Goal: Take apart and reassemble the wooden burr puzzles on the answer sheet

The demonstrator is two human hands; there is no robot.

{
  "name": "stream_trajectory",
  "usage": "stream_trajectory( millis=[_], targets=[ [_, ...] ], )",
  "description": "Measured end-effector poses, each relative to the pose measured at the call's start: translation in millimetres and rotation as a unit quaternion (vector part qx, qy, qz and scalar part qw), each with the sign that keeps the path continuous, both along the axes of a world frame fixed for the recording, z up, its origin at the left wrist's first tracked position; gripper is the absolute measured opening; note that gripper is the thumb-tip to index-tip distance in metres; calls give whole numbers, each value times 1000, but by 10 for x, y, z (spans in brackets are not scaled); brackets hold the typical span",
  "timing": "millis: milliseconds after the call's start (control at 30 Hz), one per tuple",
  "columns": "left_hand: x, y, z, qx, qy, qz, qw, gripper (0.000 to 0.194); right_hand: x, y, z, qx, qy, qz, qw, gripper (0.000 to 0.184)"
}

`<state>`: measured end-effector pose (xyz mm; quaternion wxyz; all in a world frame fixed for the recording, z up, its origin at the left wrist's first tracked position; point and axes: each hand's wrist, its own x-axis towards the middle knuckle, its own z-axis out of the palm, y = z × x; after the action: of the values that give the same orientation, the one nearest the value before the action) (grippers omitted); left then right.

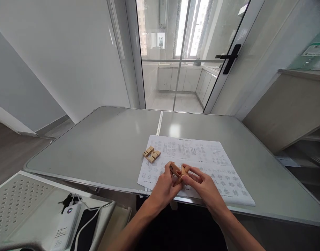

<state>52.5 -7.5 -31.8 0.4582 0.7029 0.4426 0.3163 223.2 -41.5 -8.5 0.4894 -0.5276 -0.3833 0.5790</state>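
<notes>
Over the near part of a printed sheet, my left hand is closed around a wooden puzzle piece with a dark mark on its face. My right hand pinches another wooden puzzle piece between thumb and fingers. Both pieces meet between the hands; whether they interlock I cannot tell, since the fingers cover parts of them. Left of the hands, a notched cluster of light wooden blocks rests on the sheet's left edge, and one block there also carries a dark mark.
Rows of small line diagrams cover the white instruction sheet, which lies on a grey table. At lower left, a white perforated cart holds a power bank, a cable and keys. Beyond the table stands a glass door; shelving is at right.
</notes>
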Motion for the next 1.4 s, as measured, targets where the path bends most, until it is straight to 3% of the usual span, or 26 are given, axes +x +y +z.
stream_trajectory(
  millis=[367,533,633,733,867,1400],
  targets=[
    [0,-15,-71,32,27,13,999,55,80,56,68,-15,41,59,997,71],
    [-26,-38,53,31,14,-27,999,70,125,55,36,6,50,49,998,65],
    [-42,-45,175,29,-16,-51,998,54,197,51,27,9,39,53,998,66],
    [-39,-28,221,18,-48,-24,998,33,228,39,36,7,48,58,997,65],
    [-30,11,166,6,-70,18,997,32,196,24,52,3,46,75,996,62],
    [-23,42,113,-60,-161,35,984,36,200,65,74,58,-23,74,995,56]
  ],
)
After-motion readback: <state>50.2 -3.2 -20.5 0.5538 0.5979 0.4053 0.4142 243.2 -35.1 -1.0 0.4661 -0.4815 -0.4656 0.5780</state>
